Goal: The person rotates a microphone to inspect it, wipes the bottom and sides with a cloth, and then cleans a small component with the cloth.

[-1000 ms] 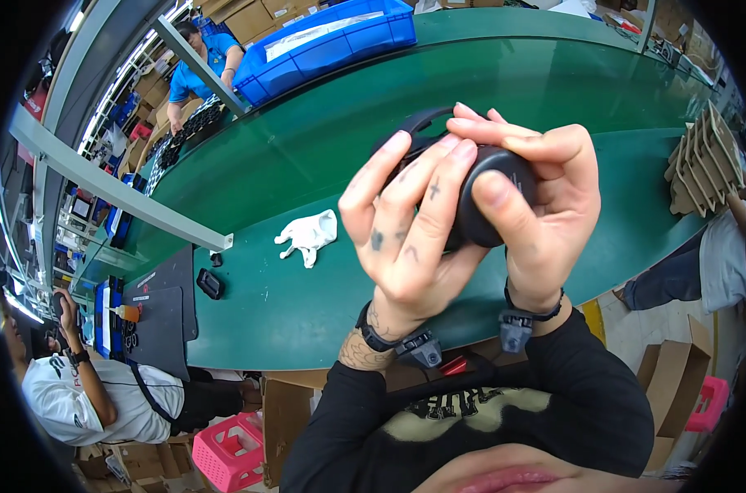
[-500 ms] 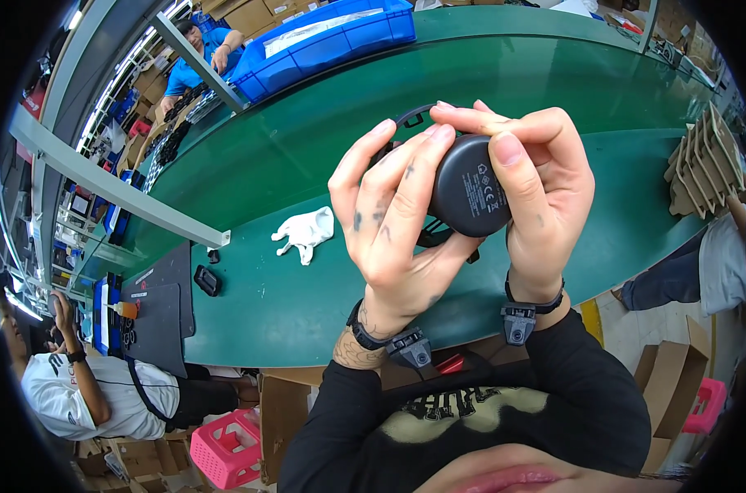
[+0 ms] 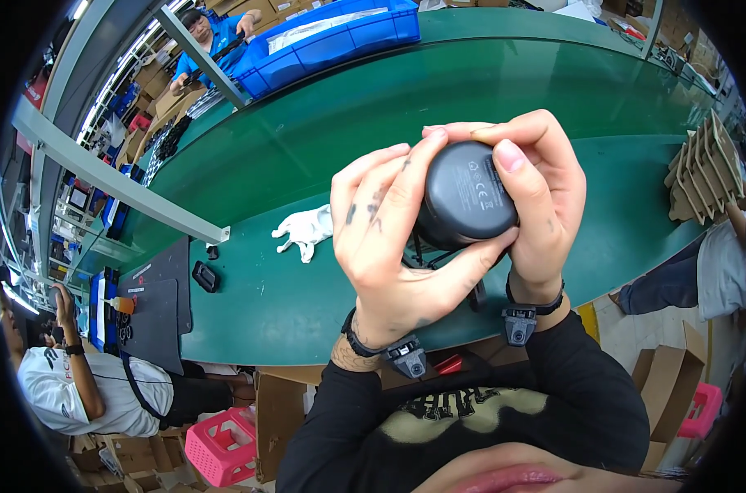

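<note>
In front of my chest, both hands hold a round black device (image 3: 470,197) with a smooth back and small pale print. My left hand (image 3: 389,218) is closed about its left side, with the thumb along the lower edge and the fingers at the upper left. My right hand (image 3: 545,193) grips the right side, its thumb lying on the printed back. Thin dark parts show below the device, mostly hidden by my left hand. A white glove (image 3: 305,230) lies crumpled on the green bench (image 3: 258,320), left of my left hand.
A small black case-like piece (image 3: 206,277) and a dark mat (image 3: 158,308) lie at the left. A grey metal post (image 3: 118,172) crosses there. Beyond stands a blue bin (image 3: 332,41); cardboard dividers (image 3: 705,168) stand at right. Co-workers are at the left and far left.
The round black device has tilted and turned in my hands, and its back shows more fully. My left thumb has come up along its lower edge. The dark band above it is now hidden.
</note>
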A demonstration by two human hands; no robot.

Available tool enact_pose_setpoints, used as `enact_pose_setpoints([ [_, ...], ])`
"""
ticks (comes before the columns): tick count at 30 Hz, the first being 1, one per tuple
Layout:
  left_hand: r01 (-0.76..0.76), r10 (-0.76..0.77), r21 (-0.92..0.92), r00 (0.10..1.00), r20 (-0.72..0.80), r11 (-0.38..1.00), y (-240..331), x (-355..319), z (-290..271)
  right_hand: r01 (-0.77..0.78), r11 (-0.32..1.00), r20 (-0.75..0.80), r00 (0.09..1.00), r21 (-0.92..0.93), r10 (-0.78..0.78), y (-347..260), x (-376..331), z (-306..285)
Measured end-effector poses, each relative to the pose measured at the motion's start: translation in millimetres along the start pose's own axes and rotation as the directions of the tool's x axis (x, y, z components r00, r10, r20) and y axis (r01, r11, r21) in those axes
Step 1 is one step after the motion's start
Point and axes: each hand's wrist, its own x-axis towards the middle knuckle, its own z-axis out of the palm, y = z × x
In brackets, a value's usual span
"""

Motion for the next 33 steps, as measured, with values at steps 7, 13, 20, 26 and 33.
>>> enact_pose_setpoints([
  [7,-0.003,0.008,0.167,1.0,-0.028,0.986,3.8,-3.8,-10.5,-0.093,0.993,0.061,0.994,0.077,0.088,0.8,-2.1,5.6],
  [13,-0.038,0.052,0.169,0.996,-0.078,0.985,6.0,-0.9,-10.1,-0.012,0.99,0.104,0.995,0.143,-0.003,2.6,-1.2,9.5],
  [20,-0.108,0.152,0.269,0.978,-0.146,0.957,2.9,-3.8,-3.0,0.191,0.981,0.152,0.969,0.045,-0.195,13.8,-3.0,13.3],
  [26,-0.101,0.141,0.254,0.979,-0.145,0.962,-0.2,-6.6,10.4,0.187,0.981,-0.015,0.982,0.053,-0.187,20.1,-6.6,16.5],
  [33,-0.066,0.088,0.213,0.992,-0.094,0.975,1.4,-6.9,8.5,0.04,0.986,-0.03,0.999,0.16,-0.036,16.4,-1.3,8.2],
])
